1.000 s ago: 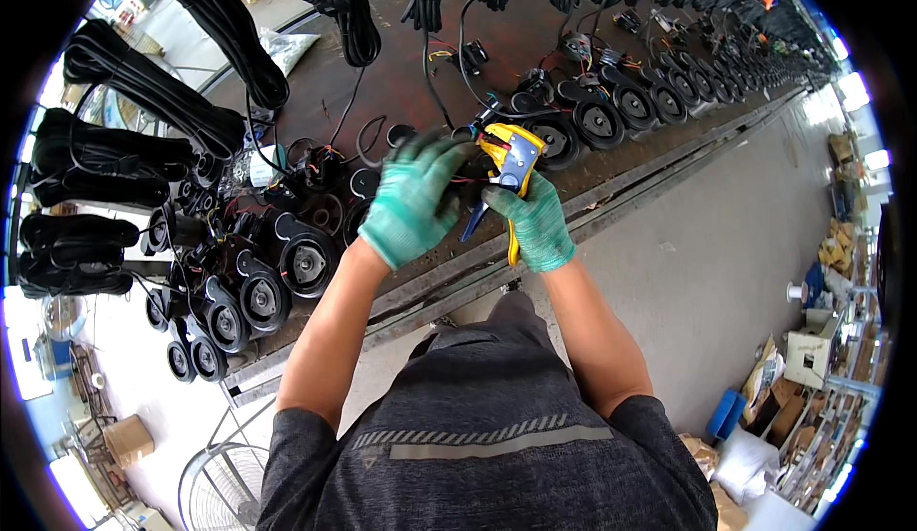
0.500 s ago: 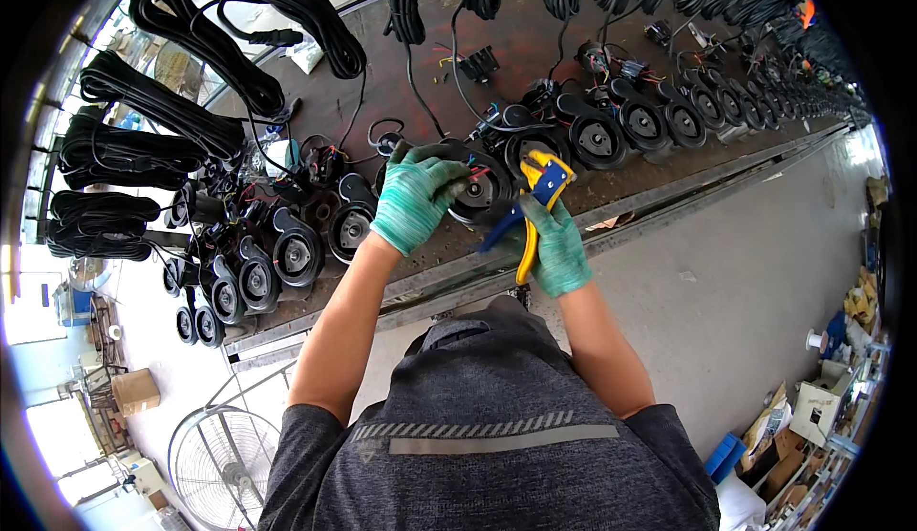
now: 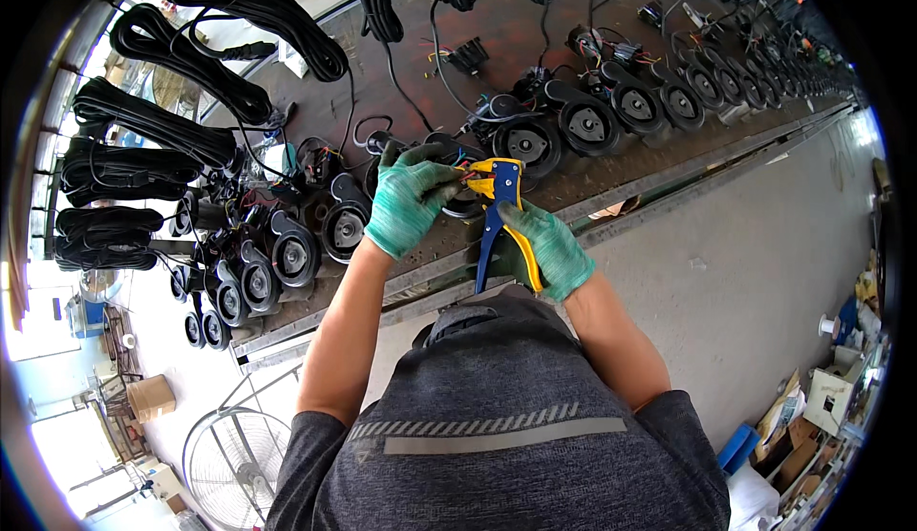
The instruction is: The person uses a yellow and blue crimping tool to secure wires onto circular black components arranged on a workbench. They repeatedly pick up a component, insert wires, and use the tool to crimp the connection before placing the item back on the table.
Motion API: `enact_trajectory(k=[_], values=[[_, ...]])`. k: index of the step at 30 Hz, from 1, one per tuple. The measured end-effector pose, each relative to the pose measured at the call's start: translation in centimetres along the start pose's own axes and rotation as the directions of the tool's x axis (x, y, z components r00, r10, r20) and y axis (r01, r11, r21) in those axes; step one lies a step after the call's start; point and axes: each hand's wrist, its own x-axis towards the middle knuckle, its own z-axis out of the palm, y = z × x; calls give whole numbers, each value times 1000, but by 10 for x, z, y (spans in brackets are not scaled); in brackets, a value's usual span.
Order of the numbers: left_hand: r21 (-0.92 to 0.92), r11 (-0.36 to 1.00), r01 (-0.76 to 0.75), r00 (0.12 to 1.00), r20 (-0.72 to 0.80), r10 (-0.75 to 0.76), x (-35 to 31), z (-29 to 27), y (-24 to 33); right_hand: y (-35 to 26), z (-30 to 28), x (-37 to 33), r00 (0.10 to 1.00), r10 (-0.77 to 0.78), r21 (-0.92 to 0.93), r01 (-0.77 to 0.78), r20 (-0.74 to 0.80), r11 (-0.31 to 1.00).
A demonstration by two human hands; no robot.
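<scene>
My left hand [image 3: 409, 201], in a green knit glove, is closed with its fingertips pinching thin coloured wires [image 3: 465, 167]. A blue and yellow wire stripper [image 3: 507, 182] is in my right hand [image 3: 550, 246], also gloved in green, the fingers wrapped round its handles. The stripper's yellow jaws are right at the wires by my left fingertips; whether they bite on a wire is too small to tell. Partly hidden under the hands lies a black snail-shaped horn [image 3: 462, 210] on the dark workbench [image 3: 420, 71]. Another such horn [image 3: 527, 144] lies just to the right.
Rows of black horns [image 3: 291, 256] line the bench's front edge on both sides. Coiled black cables [image 3: 258, 10] hang along its far and left sides, their leads trailing onto the bench. A loose black connector [image 3: 468, 56] lies farther back. A floor fan [image 3: 239, 469] stands lower left.
The wire stripper has swung more upright and moved left, its jaws coming to the wires at my left fingertips. My left hand has stayed nearly in place.
</scene>
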Motion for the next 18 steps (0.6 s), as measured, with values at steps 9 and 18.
enact_trajectory(k=[9, 18], values=[[163, 957, -241, 969, 94, 228, 5, -2, 10, 10, -22, -3, 999, -9, -66, 6, -44, 998], [270, 920, -283, 951, 203, 233, 3, 2, 17, 18, -21, -13, 995, -28, -61, 22, -100, 998]])
